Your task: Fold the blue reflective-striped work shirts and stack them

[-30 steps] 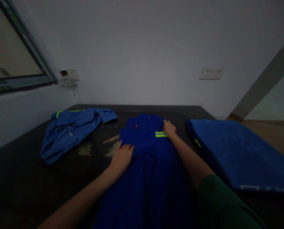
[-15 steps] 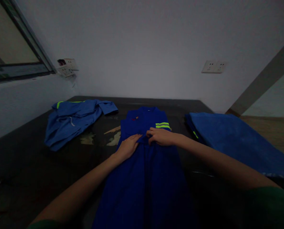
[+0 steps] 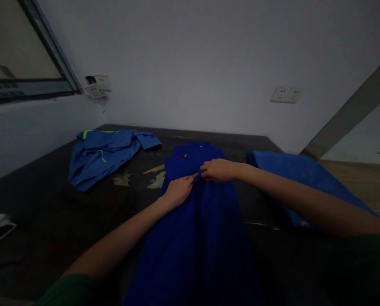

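Right hand [image 3: 218, 170] pinches the blue coverall [image 3: 192, 238] mid-front; left hand [image 3: 178, 190] rests on it, grip unclear. Probably soft and limp, it suits holding by both edges.

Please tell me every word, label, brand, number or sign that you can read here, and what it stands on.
None can be read.
Dark blue garment: a small coloured mark on the chest and a tiny pale mark at the collar, both too small.
Window frame: green marks, too blurred.
Table: faint marks, too faint.
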A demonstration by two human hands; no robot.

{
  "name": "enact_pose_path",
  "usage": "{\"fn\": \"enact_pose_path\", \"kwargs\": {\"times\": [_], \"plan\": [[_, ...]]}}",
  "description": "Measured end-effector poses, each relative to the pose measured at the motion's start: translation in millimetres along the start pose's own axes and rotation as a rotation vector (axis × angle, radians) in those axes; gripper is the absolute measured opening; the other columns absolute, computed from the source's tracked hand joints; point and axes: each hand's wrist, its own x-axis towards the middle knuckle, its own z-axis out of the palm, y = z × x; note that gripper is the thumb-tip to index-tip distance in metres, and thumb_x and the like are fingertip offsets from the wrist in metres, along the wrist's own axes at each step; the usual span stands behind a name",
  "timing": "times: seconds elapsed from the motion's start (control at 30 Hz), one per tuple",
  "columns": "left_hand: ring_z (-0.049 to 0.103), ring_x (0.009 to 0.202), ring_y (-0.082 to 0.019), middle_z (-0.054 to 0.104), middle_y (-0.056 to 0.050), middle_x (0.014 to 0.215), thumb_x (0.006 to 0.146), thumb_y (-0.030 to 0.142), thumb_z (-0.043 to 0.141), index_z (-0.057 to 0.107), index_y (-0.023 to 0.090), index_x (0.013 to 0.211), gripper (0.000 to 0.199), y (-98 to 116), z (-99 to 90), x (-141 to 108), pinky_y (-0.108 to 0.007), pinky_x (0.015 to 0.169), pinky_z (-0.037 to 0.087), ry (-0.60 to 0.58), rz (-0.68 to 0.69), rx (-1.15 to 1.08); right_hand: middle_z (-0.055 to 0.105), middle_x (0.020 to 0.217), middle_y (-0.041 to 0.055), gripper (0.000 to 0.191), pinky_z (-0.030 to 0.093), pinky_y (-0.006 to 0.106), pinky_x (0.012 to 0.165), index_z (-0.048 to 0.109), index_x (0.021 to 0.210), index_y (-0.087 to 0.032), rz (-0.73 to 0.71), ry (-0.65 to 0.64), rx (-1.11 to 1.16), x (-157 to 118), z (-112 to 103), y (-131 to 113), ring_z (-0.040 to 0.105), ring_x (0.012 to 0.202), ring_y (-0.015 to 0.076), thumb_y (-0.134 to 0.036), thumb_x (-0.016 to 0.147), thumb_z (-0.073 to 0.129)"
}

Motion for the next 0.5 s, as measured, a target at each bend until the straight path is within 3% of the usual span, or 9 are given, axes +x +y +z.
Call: {"fn": "enact_pose_path", "kwargs": {"times": [0.17,0.37,0.5], "plan": [[0.036,0.138,-0.029,0.043,-0.015,0.147,0.092,0.015,0.036,0.044,0.012,0.139,0.048,6.6,17.1,-9.1,-0.048,0.112,0.031,-0.036,0.054,0.133,0.065,0.093,0.0049,0.019,0.043,0.027,0.075,0.066,0.097,-0.02,0.058,0.01,0.121,-2.0,12.3,6.8,0.057,0.084,0.0166,-0.018,0.092,0.048],[0.017,0.145,-0.024,0.027,-0.02,0.154,0.086,0.009,0.036,0.029,0.005,0.145,0.06,-0.2,38.7,-19.7,-0.042,0.116,0.027,-0.056,0.128,0.027,0.064,0.098,0.0081,0.018,0.044,0.029,0.083,0.06,0.097,-0.016,0.227,0.289,0.399,6.7,69.9,-0.1,0.059,0.09,0.0176,-0.018,0.095,0.042],[0.019,0.145,-0.02,0.027,-0.015,0.155,0.08,-0.001,0.035,0.029,0.013,0.146,0.068,-10.5,33.2,-25.8,-0.043,0.116,0.029,-0.028,0.16,0.039,0.064,0.102,0.0084,0.016,0.042,0.033,0.089,0.058,0.1,-0.016,0.293,0.436,0.43,10.1,95.9,-6.8,0.058,0.097,0.0191,-0.019,0.095,0.044]]}}
